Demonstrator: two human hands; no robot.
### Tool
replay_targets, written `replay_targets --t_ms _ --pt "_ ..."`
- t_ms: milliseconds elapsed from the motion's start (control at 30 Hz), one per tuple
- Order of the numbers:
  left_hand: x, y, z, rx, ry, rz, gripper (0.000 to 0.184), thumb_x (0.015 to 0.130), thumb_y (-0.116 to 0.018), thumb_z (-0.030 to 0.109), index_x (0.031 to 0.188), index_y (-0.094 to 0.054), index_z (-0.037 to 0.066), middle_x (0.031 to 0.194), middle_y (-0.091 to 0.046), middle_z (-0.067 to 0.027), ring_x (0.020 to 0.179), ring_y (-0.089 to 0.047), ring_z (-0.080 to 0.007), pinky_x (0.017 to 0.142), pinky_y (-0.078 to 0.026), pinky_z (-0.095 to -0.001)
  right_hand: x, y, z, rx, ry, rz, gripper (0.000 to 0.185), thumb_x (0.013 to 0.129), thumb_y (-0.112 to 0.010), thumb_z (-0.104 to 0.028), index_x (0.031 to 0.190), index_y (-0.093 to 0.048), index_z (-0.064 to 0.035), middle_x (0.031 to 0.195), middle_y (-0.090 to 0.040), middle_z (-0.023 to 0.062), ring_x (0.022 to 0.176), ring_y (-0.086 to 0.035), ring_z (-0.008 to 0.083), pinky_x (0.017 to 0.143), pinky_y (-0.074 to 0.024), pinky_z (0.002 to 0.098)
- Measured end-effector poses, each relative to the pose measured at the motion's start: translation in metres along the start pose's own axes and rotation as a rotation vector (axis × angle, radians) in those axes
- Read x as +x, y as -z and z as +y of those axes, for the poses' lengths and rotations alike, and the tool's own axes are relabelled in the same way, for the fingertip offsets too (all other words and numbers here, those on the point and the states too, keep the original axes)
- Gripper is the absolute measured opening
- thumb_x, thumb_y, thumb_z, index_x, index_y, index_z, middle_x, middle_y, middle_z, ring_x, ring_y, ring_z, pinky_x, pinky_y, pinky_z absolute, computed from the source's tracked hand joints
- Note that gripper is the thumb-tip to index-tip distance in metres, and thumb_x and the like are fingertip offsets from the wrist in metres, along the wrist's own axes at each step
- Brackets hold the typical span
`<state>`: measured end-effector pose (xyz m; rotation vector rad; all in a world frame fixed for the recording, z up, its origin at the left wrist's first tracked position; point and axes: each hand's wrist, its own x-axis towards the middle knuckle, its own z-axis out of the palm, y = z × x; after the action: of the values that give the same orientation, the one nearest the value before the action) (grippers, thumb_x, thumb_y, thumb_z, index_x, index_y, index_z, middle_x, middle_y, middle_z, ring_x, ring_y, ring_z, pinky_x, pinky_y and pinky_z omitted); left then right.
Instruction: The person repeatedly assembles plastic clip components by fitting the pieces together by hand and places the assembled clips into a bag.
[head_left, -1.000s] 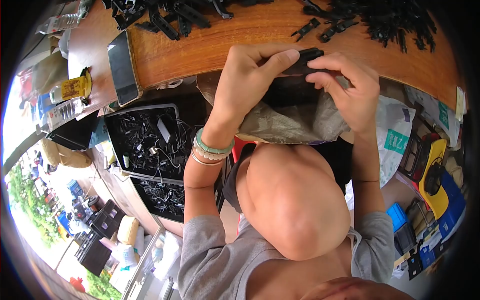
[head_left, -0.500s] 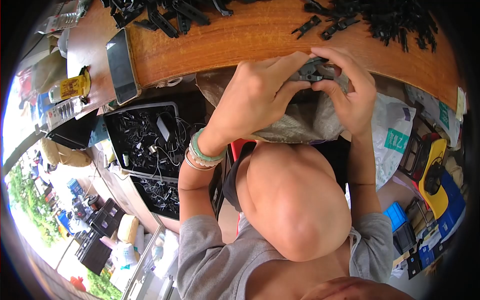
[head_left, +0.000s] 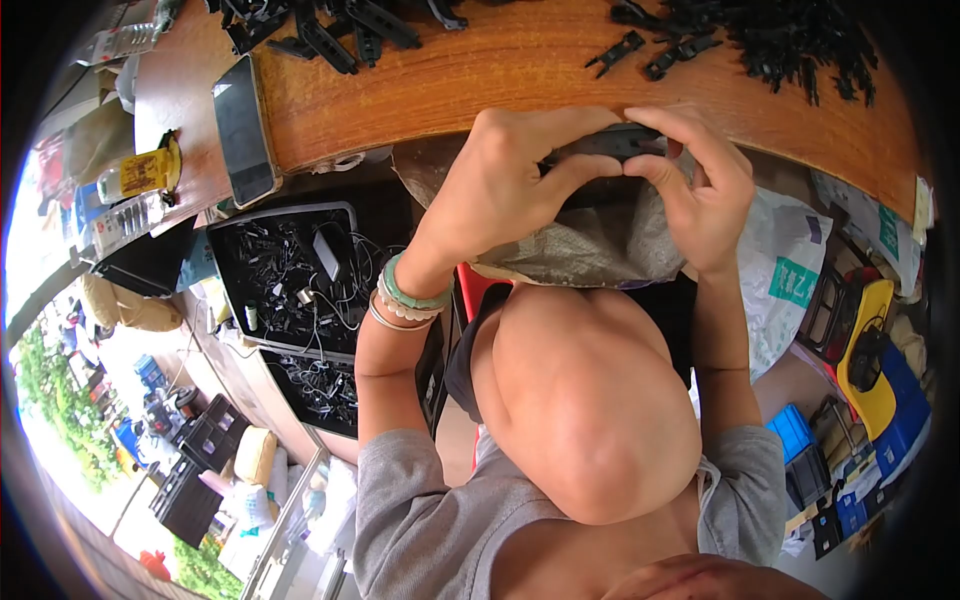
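Black plastic part (head_left: 625,143), one: long axis runs crosswise between left hand (head_left: 520,180) and right hand (head_left: 705,180), neither nearer. Grip: both hands pinch it narrowly.

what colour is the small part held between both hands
The small part looks dark grey to black; the head view shows it best.

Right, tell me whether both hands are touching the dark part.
Touching. The head view shows the dark part pinched between thumb and fingers of the left hand and of the right hand.
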<state>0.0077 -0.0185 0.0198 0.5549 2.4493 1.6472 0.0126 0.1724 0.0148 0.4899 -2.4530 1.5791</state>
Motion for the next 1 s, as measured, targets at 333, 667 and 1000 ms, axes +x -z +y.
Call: replay_targets --t_ms 333,667,1000 --pt "0.061 0.057 -0.041 0.748 -0.422 0.697 0.026 0.079 -0.074 0.017 0.101 -0.069 0.004 0.104 -0.064 -0.0127 0.086 -0.063 -0.0243 0.076 -0.05 -0.0345 0.017 0.018 0.016 -0.132 0.051 -0.047 0.015 0.078 -0.069 0.0 0.092 -0.066 0.0012 0.084 -0.064 0.0091 0.074 -0.06 0.0202 0.065 -0.0469 0.0273" --pt "0.136 0.119 -0.052 0.825 -0.028 0.768 0.061 0.089 -0.054 0.054 0.131 -0.053 0.009 0.139 -0.043 -0.0238 0.134 -0.033 -0.038 0.111 -0.02 -0.052 0.04 0.008 0.03 -0.42 0.358 0.022 0.028 0.07 -0.076 -0.012 0.097 -0.068 -0.0057 0.105 -0.062 0.0066 0.087 -0.059 0.0233 0.073 -0.0478 0.0339" --pt "0.099 0.064 -0.024 0.993 -0.291 0.746 0.049 0.078 -0.072 0.038 0.111 -0.064 0.003 0.123 -0.054 -0.0207 0.119 -0.047 -0.0358 0.1 -0.037 -0.049 0.041 -0.065 0.027 -0.289 0.601 -0.218 0.034 0.068 -0.075 -0.016 0.1 -0.066 -0.0064 0.1 -0.058 0.0077 0.093 -0.054 0.0267 0.077 -0.0442 0.0379"
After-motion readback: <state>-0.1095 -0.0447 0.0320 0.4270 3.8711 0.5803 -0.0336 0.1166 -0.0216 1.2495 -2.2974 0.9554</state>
